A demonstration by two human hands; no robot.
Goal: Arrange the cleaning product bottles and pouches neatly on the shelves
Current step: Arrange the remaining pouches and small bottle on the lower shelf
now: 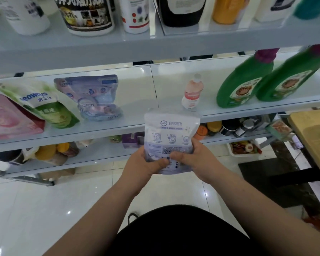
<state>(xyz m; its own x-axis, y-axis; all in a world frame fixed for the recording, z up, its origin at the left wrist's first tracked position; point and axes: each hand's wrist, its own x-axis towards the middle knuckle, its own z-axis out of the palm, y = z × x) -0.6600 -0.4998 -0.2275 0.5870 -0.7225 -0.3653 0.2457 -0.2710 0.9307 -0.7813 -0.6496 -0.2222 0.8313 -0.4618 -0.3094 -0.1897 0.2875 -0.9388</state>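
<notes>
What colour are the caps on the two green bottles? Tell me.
Purple caps on both green bottles, clearest in the head view.

Glossy white floor tiles (pixel 63 209) throw back small bright spots of light. A pale grey shelving unit (pixel 155 47) of several tiers spans the view, its metal foot (pixel 26 179) resting on the tiles at lower left. At right stands a light wooden bench (pixel 307 130). Below it a dark mat (pixel 266 191) lies beside what may be dark veined stone (pixel 281 150).
</notes>
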